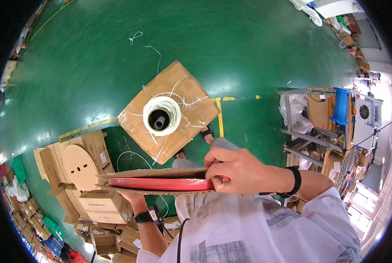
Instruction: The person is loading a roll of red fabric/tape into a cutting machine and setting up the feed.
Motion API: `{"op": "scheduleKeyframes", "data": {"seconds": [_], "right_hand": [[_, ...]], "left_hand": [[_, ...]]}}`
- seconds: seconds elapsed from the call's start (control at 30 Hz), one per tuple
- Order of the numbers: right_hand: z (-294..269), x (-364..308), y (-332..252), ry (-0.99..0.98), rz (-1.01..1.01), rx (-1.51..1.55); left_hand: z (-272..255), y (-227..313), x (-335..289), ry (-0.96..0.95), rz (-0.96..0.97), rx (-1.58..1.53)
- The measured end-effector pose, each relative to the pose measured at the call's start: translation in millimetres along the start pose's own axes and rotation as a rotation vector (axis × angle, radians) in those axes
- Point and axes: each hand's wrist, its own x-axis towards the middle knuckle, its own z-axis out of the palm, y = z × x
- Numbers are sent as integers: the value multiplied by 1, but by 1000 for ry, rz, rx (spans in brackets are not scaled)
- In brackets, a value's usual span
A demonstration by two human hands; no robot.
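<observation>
A narrow, flat cardboard box (150,174) is held across in front of my body, its long open side up. Inside it lies a flat red item (161,184) with a shiny, film-like surface; its exact kind is not clear. My left hand (134,199) supports the box from below near its left end, with the fingers mostly hidden behind the cardboard. At the opening's right end, my right hand (233,168) is closed, fingers bent over the cardboard edge and against the red item. A bit of red shows beside those fingers.
Ahead on the green floor stands a large carton (196,103) bearing a white coil (175,120) and loose strapping. Cartons and a round cardboard disc (78,166) are at left. To the right stands a metal rack (312,136) with a blue spool (341,106).
</observation>
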Motion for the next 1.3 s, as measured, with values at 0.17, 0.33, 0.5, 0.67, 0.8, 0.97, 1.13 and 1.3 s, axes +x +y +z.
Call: {"op": "scheduleKeyframes", "data": {"seconds": [0.17, 0.33, 0.5, 0.67, 0.8, 0.97, 1.13, 1.3], "right_hand": [[-3, -1, 2, -40, -51, -53], [-8, 0, 0, -98, -84, -95], [-3, -1, 0, -160, -123, -191], [-1, 3, 2, -187, -149, -376], [-5, 4, 0, -216, -150, -376], [-2, 1, 5, -185, -98, -440], [7, -4, 18, -96, -101, -437], [17, -4, 26, 102, -83, -380]], "left_hand": [[9, 16, -3, -50, -143, -113], [-7, 3, 0, 77, -189, -198], [-16, -13, -1, 19, -89, -34], [-13, -11, -3, 24, 9, 103], [-8, -6, -8, 30, 91, 208], [38, 39, -18, 194, -171, -155], [39, 44, -20, 229, -231, -256], [14, 20, -18, 83, -56, -42]]}}
